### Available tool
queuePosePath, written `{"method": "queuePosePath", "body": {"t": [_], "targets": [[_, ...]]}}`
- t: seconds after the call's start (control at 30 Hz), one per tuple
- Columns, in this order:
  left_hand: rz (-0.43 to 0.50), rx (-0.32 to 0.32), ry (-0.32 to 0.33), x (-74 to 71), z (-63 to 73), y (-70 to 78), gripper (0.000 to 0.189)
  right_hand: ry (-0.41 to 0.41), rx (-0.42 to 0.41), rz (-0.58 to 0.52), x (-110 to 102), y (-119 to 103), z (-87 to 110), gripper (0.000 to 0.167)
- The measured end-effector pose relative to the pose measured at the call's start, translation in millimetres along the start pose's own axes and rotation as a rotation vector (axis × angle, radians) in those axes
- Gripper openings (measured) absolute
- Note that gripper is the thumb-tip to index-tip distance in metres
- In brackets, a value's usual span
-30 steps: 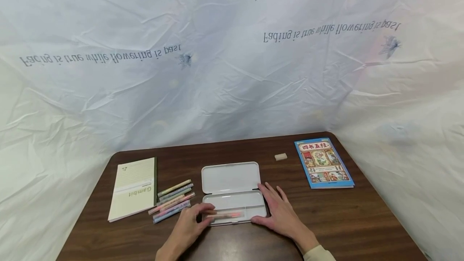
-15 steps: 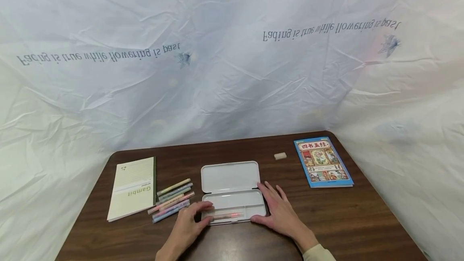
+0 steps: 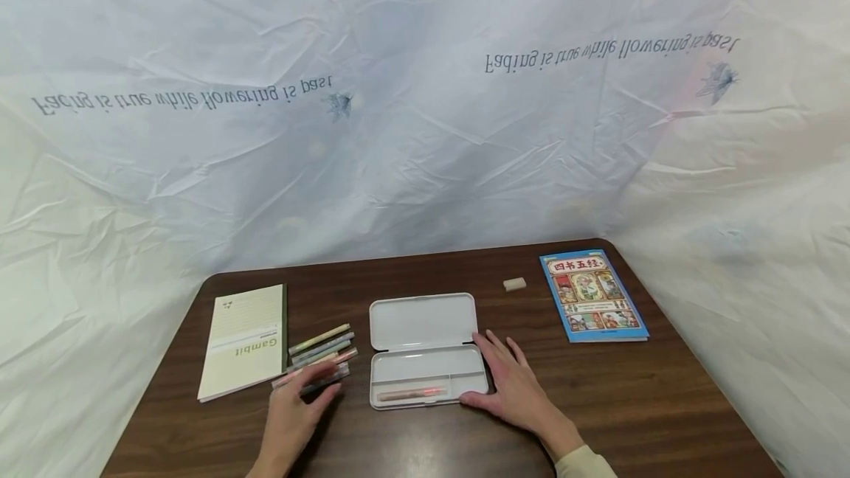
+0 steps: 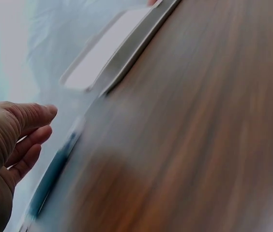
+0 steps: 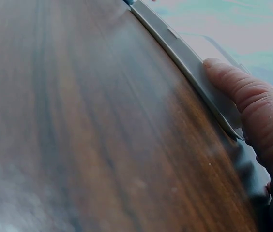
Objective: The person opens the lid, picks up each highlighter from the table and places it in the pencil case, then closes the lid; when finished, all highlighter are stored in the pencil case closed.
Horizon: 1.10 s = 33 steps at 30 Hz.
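A white pencil case [image 3: 425,367] lies with its lid [image 3: 423,321] swung back on the table. One pale pen with a pinkish-red end [image 3: 412,394] rests in its long front compartment. My right hand [image 3: 514,397] holds the case's right end, thumb on the front edge and index finger by the hinge corner. To the left, my left hand [image 3: 292,411] hovers over several pastel pens [image 3: 322,341], thumb and fingers apart, partly covering them. In the left wrist view a blue-green pen [image 4: 52,176] lies beyond that hand, blurred.
A cream notebook [image 3: 242,341] lies left of the pens. A beige eraser [image 3: 514,284] sits behind and right of the case. Farther right is a blue-edged book [image 3: 593,296]. White printed cloth [image 3: 412,131] hangs around the dark wood table [image 3: 637,404].
My left hand has let go of the pale pen in the case's front compartment and moved left to the loose pens. The right hand stays on the case.
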State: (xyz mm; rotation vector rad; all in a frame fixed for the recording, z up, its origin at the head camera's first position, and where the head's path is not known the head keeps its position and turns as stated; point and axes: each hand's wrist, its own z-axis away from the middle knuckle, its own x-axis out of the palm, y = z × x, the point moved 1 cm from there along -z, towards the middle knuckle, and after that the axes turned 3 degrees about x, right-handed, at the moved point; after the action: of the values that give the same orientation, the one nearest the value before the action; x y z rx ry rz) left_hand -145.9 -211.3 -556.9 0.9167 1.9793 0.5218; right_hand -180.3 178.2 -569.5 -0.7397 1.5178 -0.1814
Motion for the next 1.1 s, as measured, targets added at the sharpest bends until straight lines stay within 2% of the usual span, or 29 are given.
{"method": "queuePosePath", "body": {"t": [0.1, 0.23, 0.5, 0.63, 0.93, 1.1], "targets": [[-0.059, -0.03, 0.034, -13.1, 4.7, -8.2, 0.042, -0.003, 0.008, -0.004, 0, 0, 0.4, 0.109], [-0.103, -0.076, 0.043, -24.8, 10.6, -15.6, 0.041, 0.0, 0.021, -0.004, 0, 1, 2.2, 0.11], [-0.12, -0.148, 0.05, -36.7, 15.7, -21.3, 0.039, 0.006, 0.008, 0.002, 1, 1, 1.5, 0.109], [-0.127, -0.138, 0.045, -38.1, 16.3, -23.2, 0.039, 0.001, 0.014, 0.001, 0, 1, 0.8, 0.109], [-0.098, -0.054, 0.027, -35.1, 18.9, -28.3, 0.041, 0.005, 0.012, -0.005, 1, 1, 1.6, 0.11], [-0.098, -0.055, 0.023, -33.9, 18.2, -29.6, 0.039, 0.012, 0.007, -0.003, 1, 0, 0.4, 0.109]]}}
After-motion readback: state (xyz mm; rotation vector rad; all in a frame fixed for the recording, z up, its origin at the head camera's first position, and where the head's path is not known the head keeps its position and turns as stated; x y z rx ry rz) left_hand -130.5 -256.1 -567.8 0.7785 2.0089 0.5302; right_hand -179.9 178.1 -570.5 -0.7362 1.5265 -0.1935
